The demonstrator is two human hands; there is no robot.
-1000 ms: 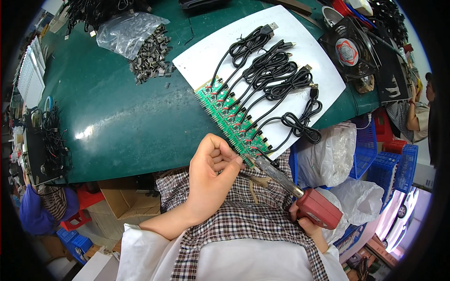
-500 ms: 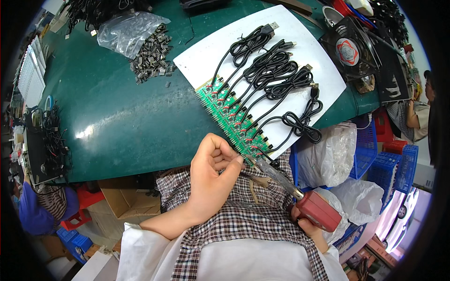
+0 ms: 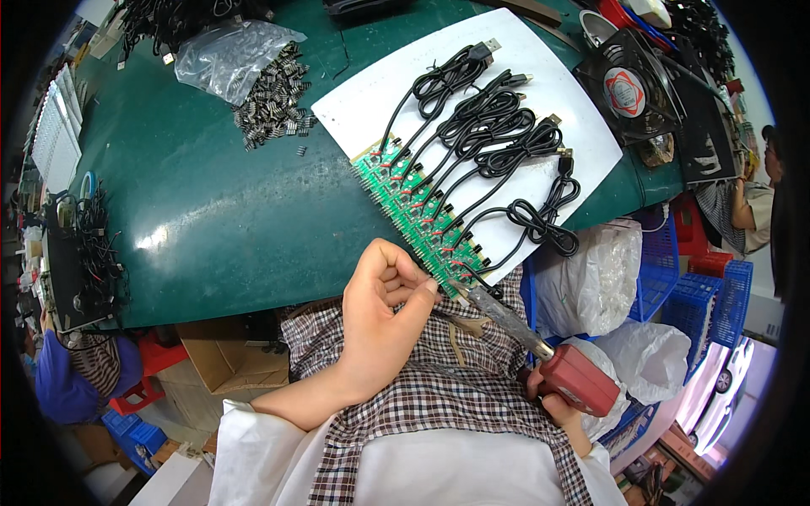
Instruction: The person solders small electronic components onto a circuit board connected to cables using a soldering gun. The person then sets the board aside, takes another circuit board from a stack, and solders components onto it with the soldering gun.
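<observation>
A strip of green circuit boards [image 3: 411, 213] lies slantwise on a white sheet, with short red wires and black cables joined to it. Its near end reaches my left hand [image 3: 384, 316], whose thumb and forefinger are pinched at the board's edge; what they hold is too small to make out. My right hand [image 3: 564, 415] grips the red handle of a soldering iron [image 3: 579, 379] at the lower right. The iron's metal shaft slants up and left, its tip over the near end of the strip, close to my left fingertips. Several bundled USB cables [image 3: 485, 126] stretch across the sheet.
The white sheet [image 3: 354, 105] rests on a green table [image 3: 228, 219]. Small metal connectors [image 3: 274, 101] are heaped beside a clear plastic bag [image 3: 232, 55]. A black fan [image 3: 633, 88] stands at the far right. Blue crates [image 3: 658, 266] and white bags [image 3: 582, 270] are beside me.
The soldering iron has shifted slightly to the right, its tip drawing back a little from my left fingertips. My left hand and the boards look almost unmoved.
</observation>
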